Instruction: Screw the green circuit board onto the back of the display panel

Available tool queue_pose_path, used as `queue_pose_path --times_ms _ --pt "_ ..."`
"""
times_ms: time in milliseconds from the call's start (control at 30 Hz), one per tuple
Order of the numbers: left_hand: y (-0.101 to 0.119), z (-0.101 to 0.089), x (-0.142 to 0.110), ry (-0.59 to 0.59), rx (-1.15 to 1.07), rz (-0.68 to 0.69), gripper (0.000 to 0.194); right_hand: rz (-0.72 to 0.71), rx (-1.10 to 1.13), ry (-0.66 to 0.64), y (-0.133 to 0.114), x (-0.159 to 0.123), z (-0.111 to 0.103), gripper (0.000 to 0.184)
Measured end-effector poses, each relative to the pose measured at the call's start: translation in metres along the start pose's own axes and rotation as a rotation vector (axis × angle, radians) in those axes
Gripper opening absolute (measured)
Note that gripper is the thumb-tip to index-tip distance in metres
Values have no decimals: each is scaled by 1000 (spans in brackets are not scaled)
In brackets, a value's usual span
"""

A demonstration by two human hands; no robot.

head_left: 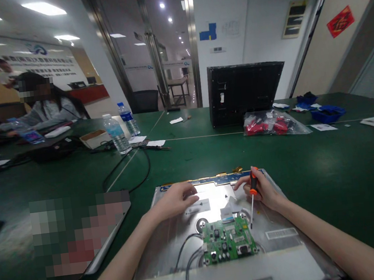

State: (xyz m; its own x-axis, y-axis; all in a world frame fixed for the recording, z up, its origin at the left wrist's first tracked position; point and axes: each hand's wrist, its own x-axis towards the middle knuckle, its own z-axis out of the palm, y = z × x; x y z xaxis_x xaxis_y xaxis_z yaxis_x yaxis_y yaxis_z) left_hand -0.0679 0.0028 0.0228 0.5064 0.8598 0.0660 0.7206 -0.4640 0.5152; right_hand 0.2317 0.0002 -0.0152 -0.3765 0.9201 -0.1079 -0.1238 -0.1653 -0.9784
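Note:
An LCD panel (174, 255) lies back side up on the table in front of me. A green circuit board (229, 239) sits on it, with dark cables leading off its left side. My right hand (264, 191) is closed around the black and orange handle of a screwdriver (253, 185), whose shaft points down beside the board's right edge. My left hand (177, 199) hovers or rests over the panel's upper left, fingers slightly bent and thumb apart, with nothing visible in it. A blue circuit strip (212, 182) runs along the panel's far edge.
On the green table (342, 184) stand a black monitor (245, 92) and water bottles (117, 134). Red items fill a plastic bag (273, 124); a blue tray (328, 113) is farther right. To the left lie a black cable (148, 172) and a flat device (110, 235). Another person (49, 104) sits at back left.

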Motion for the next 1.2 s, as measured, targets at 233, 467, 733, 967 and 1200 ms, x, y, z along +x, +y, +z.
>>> queue_pose_path --times_ms 233,467,733,967,1200 --pt "1 12 1 16 -34 26 18 2 -26 29 -2 0 4 78" --pt "3 17 -5 11 -18 64 17 11 -7 9 -2 0 4 74" --pt "2 18 -7 6 3 127 15 -10 -55 11 -1 0 3 78" --pt "-4 26 -5 18 16 192 19 -26 -76 37 -4 -3 6 75" --pt "2 26 -5 -13 -15 133 12 -32 -48 16 -6 -5 6 69"
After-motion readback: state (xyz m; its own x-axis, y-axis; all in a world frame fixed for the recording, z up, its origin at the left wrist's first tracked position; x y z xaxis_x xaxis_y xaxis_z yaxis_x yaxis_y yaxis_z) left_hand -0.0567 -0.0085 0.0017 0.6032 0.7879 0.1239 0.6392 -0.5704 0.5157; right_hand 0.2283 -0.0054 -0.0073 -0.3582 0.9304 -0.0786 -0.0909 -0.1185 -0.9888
